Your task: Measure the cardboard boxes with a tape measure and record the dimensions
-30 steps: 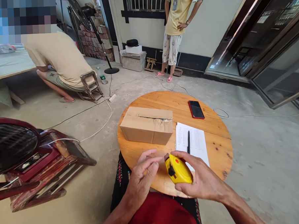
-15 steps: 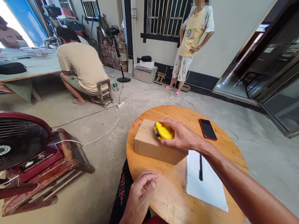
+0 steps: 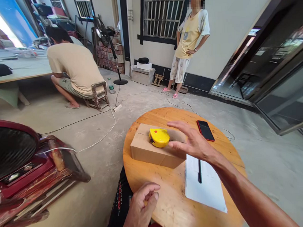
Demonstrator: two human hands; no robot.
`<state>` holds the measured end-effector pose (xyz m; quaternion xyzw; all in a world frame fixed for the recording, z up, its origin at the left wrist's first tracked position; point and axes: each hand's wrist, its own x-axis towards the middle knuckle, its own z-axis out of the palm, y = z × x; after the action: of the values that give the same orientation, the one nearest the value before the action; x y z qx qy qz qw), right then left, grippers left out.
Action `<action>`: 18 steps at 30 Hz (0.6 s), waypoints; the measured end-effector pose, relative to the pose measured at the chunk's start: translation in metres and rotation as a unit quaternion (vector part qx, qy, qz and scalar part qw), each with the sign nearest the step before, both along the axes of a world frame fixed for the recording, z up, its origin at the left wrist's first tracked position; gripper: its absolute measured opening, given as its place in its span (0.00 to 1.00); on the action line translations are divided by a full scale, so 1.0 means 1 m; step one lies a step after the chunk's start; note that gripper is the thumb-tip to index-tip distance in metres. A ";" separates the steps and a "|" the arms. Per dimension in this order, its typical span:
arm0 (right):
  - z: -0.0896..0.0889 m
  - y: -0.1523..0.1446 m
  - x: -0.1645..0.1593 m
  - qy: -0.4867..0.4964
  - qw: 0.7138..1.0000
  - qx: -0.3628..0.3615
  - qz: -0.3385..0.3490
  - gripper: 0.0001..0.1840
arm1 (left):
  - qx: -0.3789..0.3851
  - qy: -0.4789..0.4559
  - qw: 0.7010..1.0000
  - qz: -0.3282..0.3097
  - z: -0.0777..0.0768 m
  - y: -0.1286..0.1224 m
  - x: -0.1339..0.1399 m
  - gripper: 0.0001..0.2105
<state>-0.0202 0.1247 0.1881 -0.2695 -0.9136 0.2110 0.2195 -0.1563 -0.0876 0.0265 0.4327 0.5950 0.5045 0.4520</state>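
Observation:
A yellow tape measure (image 3: 159, 138) with a red button rests on top of a closed brown cardboard box (image 3: 153, 155). Just right of it is my right hand (image 3: 191, 140), thumb and fingers spread, holding nothing and apart from the tape measure. My left hand (image 3: 144, 200) hovers at the near edge of the round wooden table (image 3: 170, 196), in front of the box. Its fingers are loosely curled, with a gap at the thumb and nothing visible in them. A black pen (image 3: 199, 171) lies on white paper sheets (image 3: 207, 191) under my right forearm.
A phone with a red edge (image 3: 205, 130) lies at the table's right side. A dark red fan (image 3: 15, 159) stands on a wooden chair at left. Cables (image 3: 100, 142) cross the floor. One person (image 3: 74, 66) sits at a large table; another (image 3: 190, 41) stands by the wall.
My right hand has let go of the tape measure and drawn back to the right, its fingers opening. The tape measure stays on the box. My view has turned slightly right.

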 end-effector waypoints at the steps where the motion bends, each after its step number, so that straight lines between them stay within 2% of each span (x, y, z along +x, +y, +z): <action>1: 0.001 -0.002 0.015 0.030 0.999 0.009 -0.033 0.24 | -0.004 0.005 1.000 -0.005 0.000 -0.001 0.001 0.13; 3: -0.004 -0.004 0.051 0.057 0.993 0.019 -0.101 0.14 | -0.015 0.016 1.000 -0.010 0.001 -0.002 0.002 0.12; 4: -0.009 -0.005 0.071 0.049 0.990 0.017 -0.130 0.12 | -0.021 0.022 0.999 -0.011 0.001 -0.002 0.003 0.13; 7: -0.037 -0.011 0.124 -0.060 0.985 0.011 -0.162 0.11 | -0.032 0.040 0.998 -0.024 0.002 0.002 0.011 0.13; 9: -0.061 -0.017 0.149 -0.179 0.972 0.050 -0.142 0.13 | -0.034 0.049 0.997 -0.041 0.002 0.006 0.019 0.13; 12: -0.094 -0.024 0.166 -0.325 0.933 0.130 -0.085 0.18 | -0.022 0.060 0.996 -0.066 0.002 0.012 0.033 0.13; 15: -0.116 -0.022 0.167 -0.364 0.906 0.214 -0.020 0.22 | 0.000 0.076 0.993 -0.091 0.001 0.015 0.042 0.14; 18: -0.127 -0.015 0.164 -0.362 0.886 0.285 0.048 0.19 | 0.003 0.089 0.990 -0.112 -0.003 0.015 0.043 0.13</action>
<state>0.1438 0.1096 0.0610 -0.2088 -0.9623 -0.1602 -0.0692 -0.1138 -0.0727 0.0240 0.5409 0.5795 0.4118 0.4495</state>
